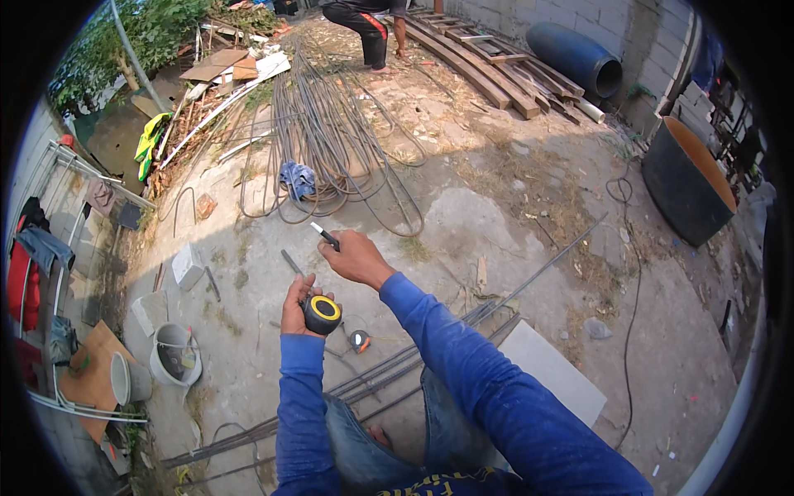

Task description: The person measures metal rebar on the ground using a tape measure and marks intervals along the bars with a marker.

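My left hand (pixel 294 302) is closed around a black tape measure (pixel 322 314) with a yellow ring on its face. Just beyond and to the right, my right hand (pixel 361 259) grips a black marker (pixel 326 237) whose white end points forward and left. A short grey rod (pixel 289 262) shows past the left fingers; whether they touch it I cannot tell. Below the hands a second small, dark tape measure (pixel 359 341) with orange parts lies on the concrete. Long steel rods (pixel 364 382) run diagonally across the ground in front of my legs.
Bent steel bars (pixel 318 124) lie in a large bundle ahead, a blue cloth (pixel 296 179) on them. At left stand buckets (pixel 175 355); at right, a pale board (pixel 552 372), a cable (pixel 637 289) and a cut drum (pixel 682 182). A person (pixel 368 29) crouches beside planks (pixel 488 70).
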### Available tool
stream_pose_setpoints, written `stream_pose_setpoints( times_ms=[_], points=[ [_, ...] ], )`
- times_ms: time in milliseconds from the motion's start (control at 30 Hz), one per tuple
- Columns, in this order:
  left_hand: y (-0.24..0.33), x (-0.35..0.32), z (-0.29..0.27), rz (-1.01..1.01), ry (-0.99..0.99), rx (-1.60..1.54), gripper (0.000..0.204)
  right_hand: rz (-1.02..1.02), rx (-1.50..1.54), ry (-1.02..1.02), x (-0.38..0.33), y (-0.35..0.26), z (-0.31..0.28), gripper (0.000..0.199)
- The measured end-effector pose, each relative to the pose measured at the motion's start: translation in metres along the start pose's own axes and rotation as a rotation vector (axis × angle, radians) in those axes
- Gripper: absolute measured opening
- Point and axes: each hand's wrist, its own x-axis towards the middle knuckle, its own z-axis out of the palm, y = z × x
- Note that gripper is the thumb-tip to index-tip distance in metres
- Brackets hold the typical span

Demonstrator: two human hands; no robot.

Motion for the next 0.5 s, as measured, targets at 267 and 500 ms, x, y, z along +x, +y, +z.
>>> stream_pose_setpoints(
  times_ms=[267,500],
  points=[
    [-0.003,0.030,-0.028,0.050,-0.016,-0.012,0.043,0.042,0.117,0.171,0.006,0.008,-0.022,0.036],
    [-0.006,0.019,-0.014,0.038,0.012,-0.015,0.032,0.078,0.325,0.220,0.003,0.003,-0.037,0.044]
  ],
)
